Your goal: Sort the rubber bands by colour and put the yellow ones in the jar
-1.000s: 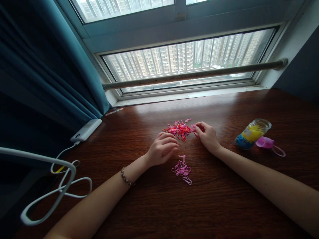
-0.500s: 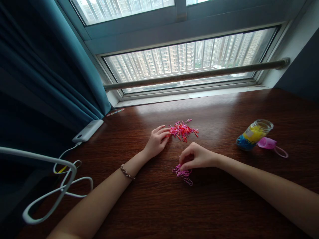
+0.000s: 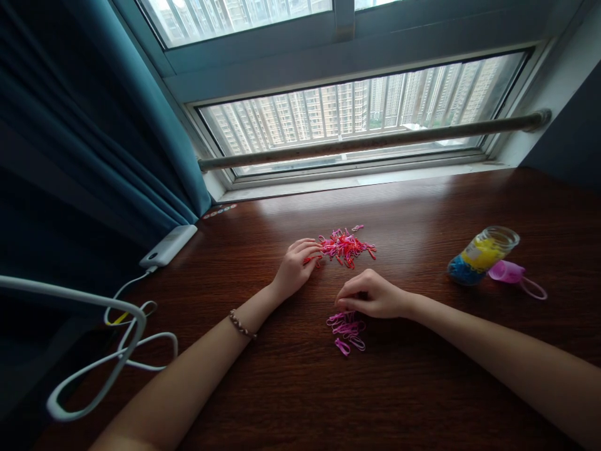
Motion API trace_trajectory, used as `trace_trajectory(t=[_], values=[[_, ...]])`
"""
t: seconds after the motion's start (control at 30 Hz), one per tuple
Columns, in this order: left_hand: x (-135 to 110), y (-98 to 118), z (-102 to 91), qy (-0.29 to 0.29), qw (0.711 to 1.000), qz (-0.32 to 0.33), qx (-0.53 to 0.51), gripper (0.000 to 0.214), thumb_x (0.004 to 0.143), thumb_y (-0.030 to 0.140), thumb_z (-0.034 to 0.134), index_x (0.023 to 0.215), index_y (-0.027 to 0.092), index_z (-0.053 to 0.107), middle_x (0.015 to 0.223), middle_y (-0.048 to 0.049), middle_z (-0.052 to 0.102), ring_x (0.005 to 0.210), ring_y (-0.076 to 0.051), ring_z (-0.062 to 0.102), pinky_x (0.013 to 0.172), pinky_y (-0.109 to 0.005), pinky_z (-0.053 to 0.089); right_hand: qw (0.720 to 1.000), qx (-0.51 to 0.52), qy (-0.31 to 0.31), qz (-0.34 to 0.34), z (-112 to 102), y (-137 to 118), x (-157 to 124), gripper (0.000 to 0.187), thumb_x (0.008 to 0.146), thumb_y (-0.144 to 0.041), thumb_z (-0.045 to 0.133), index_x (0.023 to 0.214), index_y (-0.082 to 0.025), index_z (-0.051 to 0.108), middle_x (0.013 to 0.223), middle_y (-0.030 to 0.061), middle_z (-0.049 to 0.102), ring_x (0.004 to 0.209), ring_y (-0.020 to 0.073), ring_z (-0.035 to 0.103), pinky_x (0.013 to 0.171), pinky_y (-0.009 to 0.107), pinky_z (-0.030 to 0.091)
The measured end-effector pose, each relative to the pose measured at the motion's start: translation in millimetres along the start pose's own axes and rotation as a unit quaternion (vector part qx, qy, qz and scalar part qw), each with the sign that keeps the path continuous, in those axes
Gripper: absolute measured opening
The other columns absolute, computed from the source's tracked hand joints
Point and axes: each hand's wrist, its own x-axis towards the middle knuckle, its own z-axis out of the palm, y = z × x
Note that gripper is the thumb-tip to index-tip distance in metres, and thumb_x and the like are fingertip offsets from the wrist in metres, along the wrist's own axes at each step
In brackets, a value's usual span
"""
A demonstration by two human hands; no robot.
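pink clips (image 3: 346, 324) apart from mixed pile (image 3: 346, 245)

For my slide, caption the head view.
Left hand at red-and-pink looped clips, right hand by pink looped clips.

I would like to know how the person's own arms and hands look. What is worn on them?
The left hand and right hand wear no gloves, and no sleeves show on the forearms. Around the left wrist sits a thin braided bracelet, with darker and lighter brown strands. No band shows on the right wrist.
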Motion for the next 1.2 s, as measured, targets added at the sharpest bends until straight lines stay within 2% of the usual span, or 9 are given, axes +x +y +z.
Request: trace_trajectory(t=[0.07,0.13,0.23,0.3,0.37,0.47,0.77,1.03,1.2], values=[[-0.1,-0.7,-0.9,0.014,1.000,-0.003,-0.013,0.015,0.081,0.020,0.054,0.093,0.021,0.063,0.098,-0.0056,0.064,0.101,-0.020,0.054,0.095,-0.038,0.040,0.998,0.033,0.035,0.028,-0.2,0.5,1.0,0.027,0.084,-0.031,0.047,0.081,-0.013,0.067,0.069,0.0040,0.067,0.058,0.0116,0.058,0.054,0.021,0.045],[-0.4,-1.7,-1.5,0.023,0.999,-0.007,-0.024,0.011,0.081,0.022,0.056,0.087,0.021,0.064,0.093,-0.0053,0.064,0.096,-0.019,0.056,0.091,-0.037,0.043,0.987,0.019,0.148,0.064,-3.4,6.0,2.5,0.026,0.084,-0.031,0.047,0.078,-0.014,0.066,0.070,0.0046,0.066,0.061,0.0131,0.059,0.056,0.022,0.045],[-1.3,-2.0,-2.0,0.031,0.999,-0.009,-0.040,0.008,0.080,0.023,0.057,0.081,0.020,0.063,0.087,-0.0052,0.065,0.087,-0.018,0.058,0.084,-0.035,0.046,0.918,-0.064,0.370,0.125,-14.6,24.0,3.8,0.021,0.084,-0.027,0.046,0.091,-0.015,0.062,0.083,0.0061,0.067,0.071,0.0154,0.060,0.065,0.026,0.046],[-2.2,-0.1,-1.6,0.026,0.998,0.006,-0.054,0.007,0.080,0.023,0.057,0.080,0.019,0.063,0.083,-0.0053,0.065,0.082,-0.018,0.059,0.079,-0.033,0.047,0.869,-0.112,0.448,0.178,-23.7,39.0,3.1,0.026,0.083,-0.023,0.045,0.106,-0.016,0.055,0.090,0.0065,0.066,0.070,0.0159,0.059,0.066,0.028,0.045],[-3.5,4.2,-0.5,0.012,0.998,0.035,-0.059,0.007,0.080,0.023,0.056,0.080,0.018,0.062,0.081,-0.0054,0.065,0.079,-0.017,0.059,0.078,-0.032,0.047,0.852,-0.151,0.445,0.229,-30.5,51.9,1.7,0.029,0.080,-0.018,0.047,0.108,-0.016,0.051,0.089,0.0061,0.067,0.067,0.0162,0.058,0.066,0.029,0.045],[-6.4,16.4,1.8,-0.034,0.993,0.100,-0.048,0.008,0.081,0.022,0.055,0.081,0.018,0.061,0.078,-0.0046,0.065,0.078,-0.016,0.059,0.078,-0.032,0.046,0.858,-0.201,0.390,0.267,-34.2,61.7,-0.4,0.026,0.076,-0.013,0.048,0.100,-0.018,0.054,0.088,0.0042,0.067,0.069,0.0165,0.058,0.071,0.031,0.043],[-21.4,69.5,5.6,-0.181,0.943,0.274,-0.055,0.010,0.082,0.020,0.054,0.089,0.018,0.061,0.077,-0.0026,0.067,0.072,-0.014,0.058,0.067,-0.028,0.042,0.865,-0.244,0.335,0.283,-36.7,61.9,-0.8,0.022,0.076,-0.014,0.053,0.098,-0.019,0.057,0.080,0.0040,0.065,0.078,0.0181,0.058,0.073,0.029,0.042],[-24.8,75.8,7.4,-0.206,0.936,0.266,-0.107,0.015,0.084,0.026,0.053,0.093,0.015,0.060,0.074,-0.0047,0.066,0.065,-0.013,0.056,0.063,-0.025,0.043,0.864,-0.266,0.328,0.274,-36.1,65.6,-1.2,0.023,0.076,-0.012,0.053,0.098,-0.018,0.056,0.076,0.0041,0.064,0.078,0.0190,0.057,0.073,0.030,0.040],[-13.3,49.0,1.5,-0.107,0.977,0.177,-0.058,0.017,0.082,0.030,0.056,0.091,0.016,0.061,0.081,-0.0057,0.065,0.074,-0.015,0.057,0.071,-0.028,0.045,0.865,-0.266,0.332,0.266,-34.9,67.1,-1.0,0.025,0.076,-0.012,0.053,0.100,-0.017,0.054,0.076,0.0038,0.063,0.076,0.0186,0.055,0.073,0.030,0.040]])
